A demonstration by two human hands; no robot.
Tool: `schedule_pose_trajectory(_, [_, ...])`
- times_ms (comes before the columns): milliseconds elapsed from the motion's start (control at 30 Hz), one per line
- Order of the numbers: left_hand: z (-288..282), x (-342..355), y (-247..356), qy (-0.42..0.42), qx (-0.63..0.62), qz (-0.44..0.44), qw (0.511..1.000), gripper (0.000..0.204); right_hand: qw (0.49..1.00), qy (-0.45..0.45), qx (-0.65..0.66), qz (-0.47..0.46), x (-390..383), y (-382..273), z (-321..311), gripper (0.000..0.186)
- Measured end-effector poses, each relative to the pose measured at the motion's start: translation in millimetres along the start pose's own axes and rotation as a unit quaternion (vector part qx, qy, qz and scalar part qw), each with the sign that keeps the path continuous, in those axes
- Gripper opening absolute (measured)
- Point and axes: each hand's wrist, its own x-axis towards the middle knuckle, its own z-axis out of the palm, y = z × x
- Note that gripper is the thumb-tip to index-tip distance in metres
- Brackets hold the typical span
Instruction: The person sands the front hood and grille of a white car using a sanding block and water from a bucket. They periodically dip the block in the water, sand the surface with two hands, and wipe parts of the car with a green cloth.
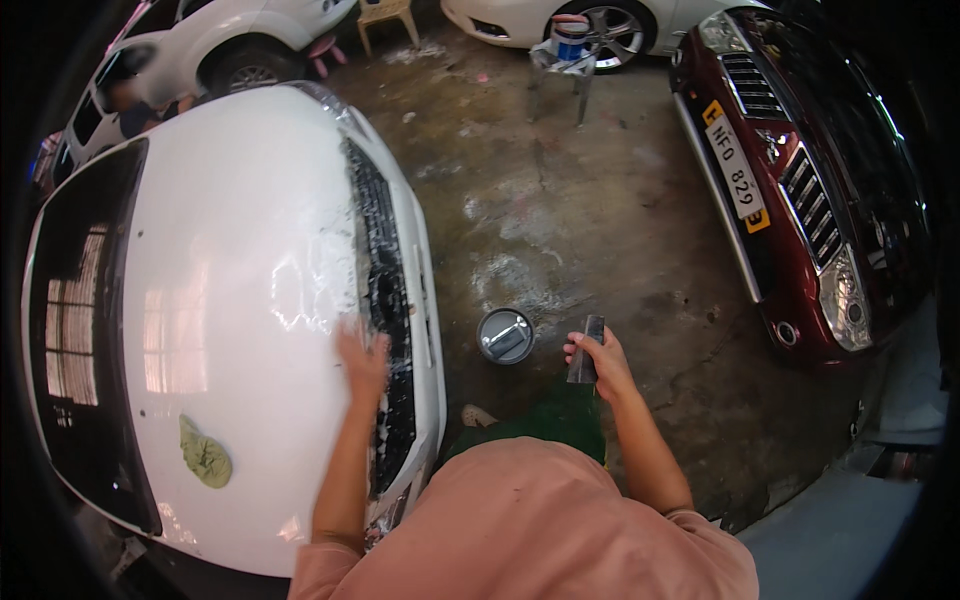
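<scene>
The left hand (362,358), open and flat, presses the wet front edge of the white car hood (230,300) at centre-left, while the right hand (600,360) grips a dark squeegee (587,350) at centre, seemingly mid-smoothing; next likely calls for bringing the squeegee over

Wet concrete floor (600,200), parked cars

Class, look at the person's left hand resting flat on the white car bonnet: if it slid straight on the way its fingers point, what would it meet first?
The left hand points up along the front edge of the glossy white car bonnet. It would probably first meet the wet, shiny streaked patch just ahead, with the black front grille close alongside; depth is unclear.
</scene>
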Motion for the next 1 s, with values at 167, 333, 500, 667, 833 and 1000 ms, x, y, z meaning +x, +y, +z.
schedule_pose_trajectory(167, [100,-25,263,-0.41,-0.357,-0.039,0.838,0.041,0.996,-0.029,0.055,-0.059,16,-61,-67,0.059])
schedule_pose_trajectory(333, [163,4,424,-0.573,-0.539,-0.17,0.593,0.036,0.991,-0.064,0.09,-0.081,48,-129,-126,0.062])
schedule_pose_trajectory(500, [205,40,508,-0.479,-0.54,-0.111,0.683,0.025,0.991,-0.089,-0.017,-0.103,90,-198,-195,0.042])
schedule_pose_trajectory(667, [219,84,542,-0.433,-0.397,-0.003,0.809,0.02,0.98,-0.144,-0.051,-0.126,123,-250,-232,0.026])
schedule_pose_trajectory(833, [209,142,550,-0.412,-0.246,0.208,0.852,0.019,0.967,-0.19,-0.111,-0.129,165,-262,-241,0.036])
schedule_pose_trajectory(1000, [226,201,538,-0.416,-0.264,0.255,0.832,0.02,0.855,-0.283,-0.422,-0.104,228,-296,-226,0.041])
